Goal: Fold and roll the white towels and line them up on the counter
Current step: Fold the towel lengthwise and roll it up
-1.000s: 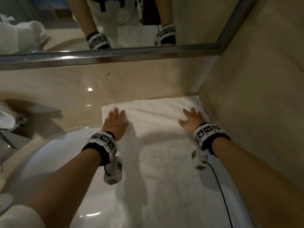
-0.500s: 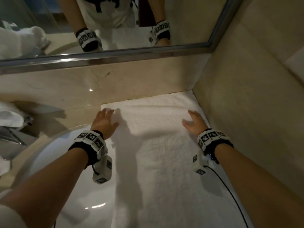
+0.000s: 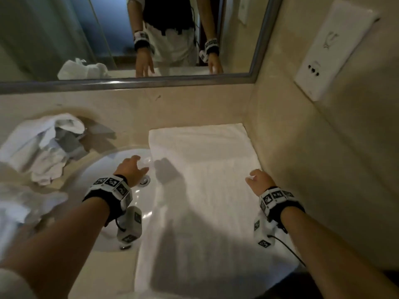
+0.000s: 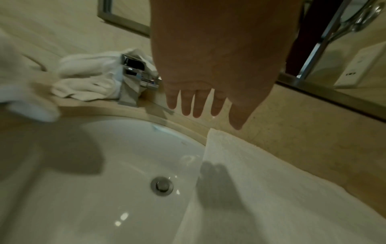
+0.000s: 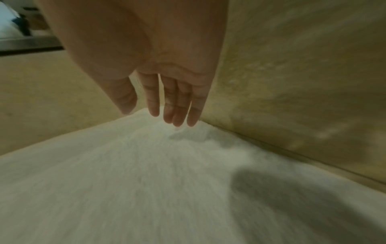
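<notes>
Over the flat white terry towel [image 3: 203, 190], both the left hand [image 3: 131, 169] and right hand [image 3: 260, 181] hover spread wide, holding nothing; its left edge overhanging the white oval basin [image 3: 103, 190] could sag in during rolling.

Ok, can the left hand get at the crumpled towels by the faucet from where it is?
Probably yes: the left hand hovers open over the sink, and nothing stands between it and the crumpled towels by the faucet.

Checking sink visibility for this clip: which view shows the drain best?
Left wrist view: the drain sits unobstructed in the basin. In the head view, the left hand partly covers it. The right wrist view shows only towel and wall.
</notes>
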